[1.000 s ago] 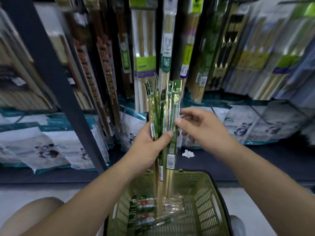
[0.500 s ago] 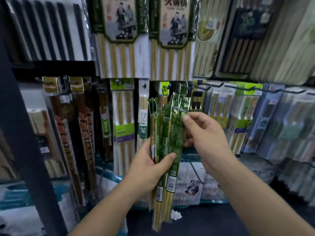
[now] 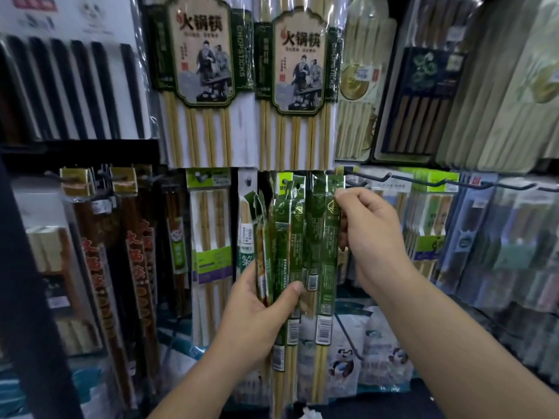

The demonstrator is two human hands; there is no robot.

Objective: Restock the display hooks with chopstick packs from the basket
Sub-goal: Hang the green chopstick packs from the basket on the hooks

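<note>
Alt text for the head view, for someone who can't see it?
The left hand grips a fan of green chopstick packs; the right hand pinches the rightmost pack near its top, just under a wire display hook. Other packs hang behind.

We record the chopstick packs (image 3: pixel 325 252) as sleeved in glossy green plastic film, creased at the tops, with pale, smooth wooden sticks showing below. The display hooks (image 3: pixel 366 176) look like thin dark metal wire, matt. The large hanging packs (image 3: pixel 199 71) carry clear shiny wrap over printed paper cards. The black chopsticks (image 3: pixel 60 86) appear smooth, semi-glossy
</note>
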